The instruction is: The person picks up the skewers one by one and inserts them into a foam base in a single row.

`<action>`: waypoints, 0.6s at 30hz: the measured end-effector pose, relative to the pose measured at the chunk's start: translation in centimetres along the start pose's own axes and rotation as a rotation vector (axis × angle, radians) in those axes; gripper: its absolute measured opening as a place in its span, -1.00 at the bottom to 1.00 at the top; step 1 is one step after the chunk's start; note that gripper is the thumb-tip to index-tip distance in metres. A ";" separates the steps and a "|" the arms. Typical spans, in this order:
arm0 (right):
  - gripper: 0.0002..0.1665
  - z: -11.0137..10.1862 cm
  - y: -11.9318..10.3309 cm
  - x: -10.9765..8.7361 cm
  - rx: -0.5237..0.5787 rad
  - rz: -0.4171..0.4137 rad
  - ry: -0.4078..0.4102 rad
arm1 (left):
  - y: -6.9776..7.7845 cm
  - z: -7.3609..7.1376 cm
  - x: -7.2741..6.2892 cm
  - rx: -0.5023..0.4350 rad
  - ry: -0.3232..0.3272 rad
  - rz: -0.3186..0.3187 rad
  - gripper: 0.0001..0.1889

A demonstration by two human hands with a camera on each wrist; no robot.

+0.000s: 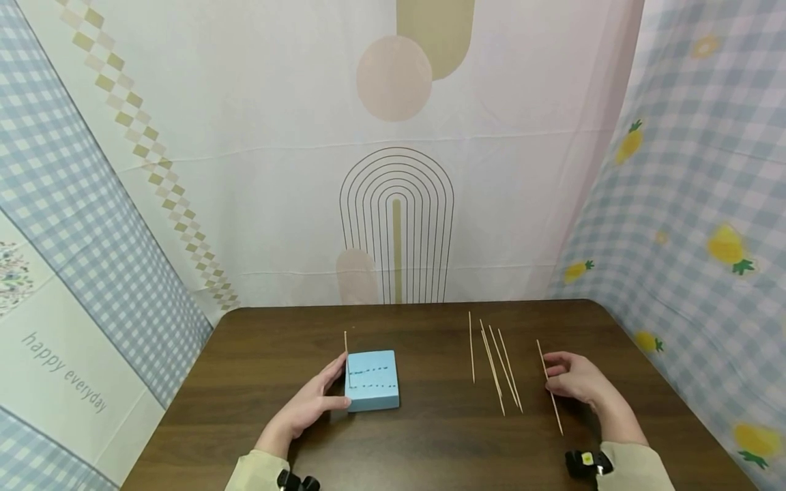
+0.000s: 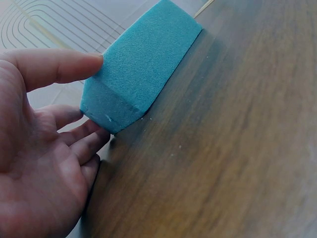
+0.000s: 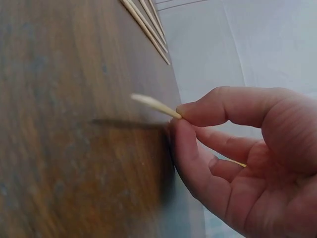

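Note:
A light blue foam block (image 1: 372, 379) lies on the table, with two rows of dark dots across its top. One thin wooden skewer (image 1: 346, 358) stands upright at the block's left side. My left hand (image 1: 312, 402) grips the block's left end, thumb on the near face and fingers round the side; in the left wrist view the block's plain side (image 2: 133, 64) shows. Over at the right, my right hand (image 1: 574, 376) pinches another wooden skewer (image 1: 555, 409) between thumb and index finger. The right wrist view shows its pointed end (image 3: 153, 103) tilted over the tabletop.
Several loose skewers (image 1: 507, 368) lie roughly side by side on the brown wooden table (image 1: 430, 443), between the block and my right hand. A patterned cloth (image 1: 276, 204) hangs behind the table's far edge, and a checked cloth (image 1: 681, 225) hangs on the right.

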State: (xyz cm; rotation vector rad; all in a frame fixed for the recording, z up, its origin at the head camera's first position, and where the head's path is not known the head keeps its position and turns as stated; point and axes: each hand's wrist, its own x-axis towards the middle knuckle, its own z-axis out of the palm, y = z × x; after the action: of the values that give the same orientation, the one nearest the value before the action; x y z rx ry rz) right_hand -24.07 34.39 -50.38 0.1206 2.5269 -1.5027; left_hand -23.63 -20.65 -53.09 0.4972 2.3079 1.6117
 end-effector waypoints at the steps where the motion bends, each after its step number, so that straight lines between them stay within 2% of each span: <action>1: -0.16 0.0 0.0 0.0 0.012 0.005 -0.004 | 0.0 0.0 0.0 -0.001 0.000 0.000 0.02; 10: -0.17 -0.4 -0.5 0.0 0.044 0.023 -0.031 | 0.2 0.1 0.0 0.014 -0.005 0.005 0.04; 18: -0.23 -0.4 -1.6 -0.7 0.133 -0.075 -0.081 | 0.2 0.0 -0.1 0.012 0.000 -0.002 0.03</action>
State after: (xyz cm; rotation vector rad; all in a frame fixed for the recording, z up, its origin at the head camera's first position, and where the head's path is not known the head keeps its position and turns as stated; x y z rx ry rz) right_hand -23.73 33.99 -48.63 -0.0159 2.3932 -1.6693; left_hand -23.53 -20.59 -52.94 0.4973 2.3185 1.5981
